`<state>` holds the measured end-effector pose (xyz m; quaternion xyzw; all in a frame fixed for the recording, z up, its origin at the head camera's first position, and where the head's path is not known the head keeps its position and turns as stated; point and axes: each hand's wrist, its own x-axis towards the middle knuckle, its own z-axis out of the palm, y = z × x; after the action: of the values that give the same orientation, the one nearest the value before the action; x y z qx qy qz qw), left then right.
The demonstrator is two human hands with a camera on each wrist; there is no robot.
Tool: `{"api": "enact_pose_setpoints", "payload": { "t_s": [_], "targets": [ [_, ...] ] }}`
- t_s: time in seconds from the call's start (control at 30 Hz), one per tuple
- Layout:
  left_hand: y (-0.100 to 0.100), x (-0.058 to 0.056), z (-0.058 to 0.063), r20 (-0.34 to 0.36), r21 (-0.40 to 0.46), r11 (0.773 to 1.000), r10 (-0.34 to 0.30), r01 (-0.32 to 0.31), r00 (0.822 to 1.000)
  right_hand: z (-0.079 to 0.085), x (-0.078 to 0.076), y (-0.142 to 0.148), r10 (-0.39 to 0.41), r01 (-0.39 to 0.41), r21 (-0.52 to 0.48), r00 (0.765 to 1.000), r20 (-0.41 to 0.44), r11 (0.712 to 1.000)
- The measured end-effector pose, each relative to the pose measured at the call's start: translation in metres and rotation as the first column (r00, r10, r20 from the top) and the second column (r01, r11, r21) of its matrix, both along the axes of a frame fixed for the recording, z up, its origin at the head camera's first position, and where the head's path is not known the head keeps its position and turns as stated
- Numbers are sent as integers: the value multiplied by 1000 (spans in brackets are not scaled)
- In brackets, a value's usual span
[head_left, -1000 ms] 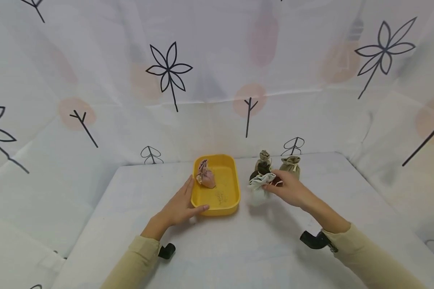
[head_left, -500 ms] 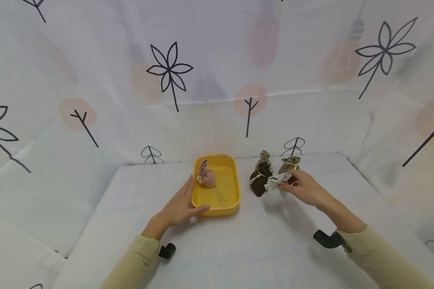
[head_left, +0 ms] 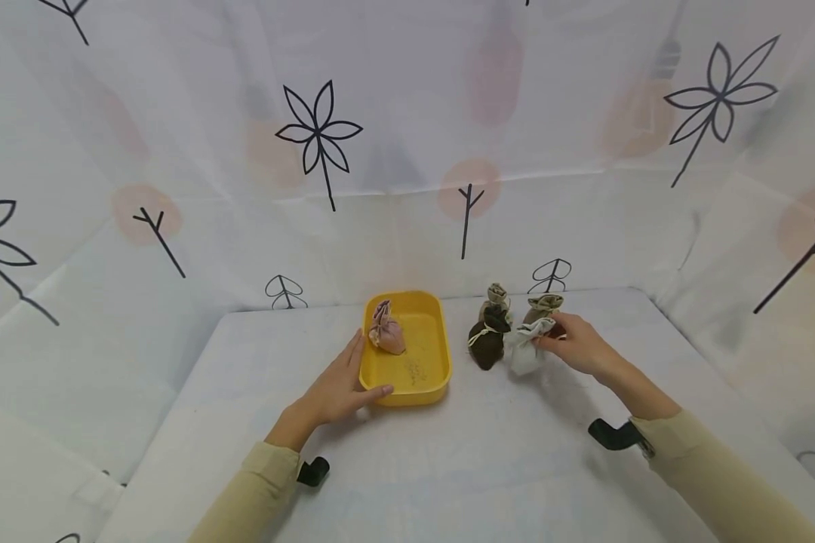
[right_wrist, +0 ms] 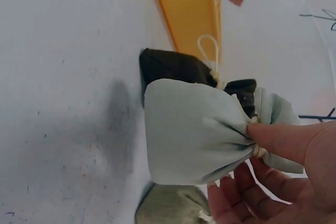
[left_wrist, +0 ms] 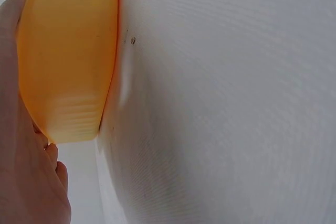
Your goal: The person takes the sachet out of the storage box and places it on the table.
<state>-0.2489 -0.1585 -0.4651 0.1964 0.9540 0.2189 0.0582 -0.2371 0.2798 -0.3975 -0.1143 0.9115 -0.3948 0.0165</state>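
Note:
My right hand [head_left: 579, 345] pinches the gathered neck of a pale mint drawstring pouch [right_wrist: 191, 132], thumb on one side and fingers on the other. Beside it stands a dark brown-green pouch [head_left: 487, 343]. Behind these are a beige pouch [head_left: 496, 292] and an olive pouch [head_left: 545, 303], both partly hidden. My left hand [head_left: 336, 381] rests against the left side of a yellow tray [head_left: 435, 385], fingers extended along the wall and thumb at the front corner. Inside that tray, toward its left, sits a pink pouch [head_left: 387, 335].
A white cloth covers the table [head_left: 414, 467] and a printed sheet [head_left: 394, 151] rises behind it. Black mounts [head_left: 614, 435] are at the sleeve cuffs.
The right hand has carried the mint pouch rightward, from in front of the dark pouch to in front of the olive one, and lowered it. The left hand and tray stay put.

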Motion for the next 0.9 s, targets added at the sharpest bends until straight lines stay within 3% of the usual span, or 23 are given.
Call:
{"api": "enact_pose_setpoints", "payload": {
  "t_s": [0.67,0.9],
  "targets": [
    [0,-1,-2,3,22,1000,10,-10,1000,-17,-24,-11,-161,162,32,987,-18,986],
    [-1,-1,-2,-1,11,1000,5,-5,1000,-25,-28,-13,-181,181,38,983,-15,983]
  ]
}}
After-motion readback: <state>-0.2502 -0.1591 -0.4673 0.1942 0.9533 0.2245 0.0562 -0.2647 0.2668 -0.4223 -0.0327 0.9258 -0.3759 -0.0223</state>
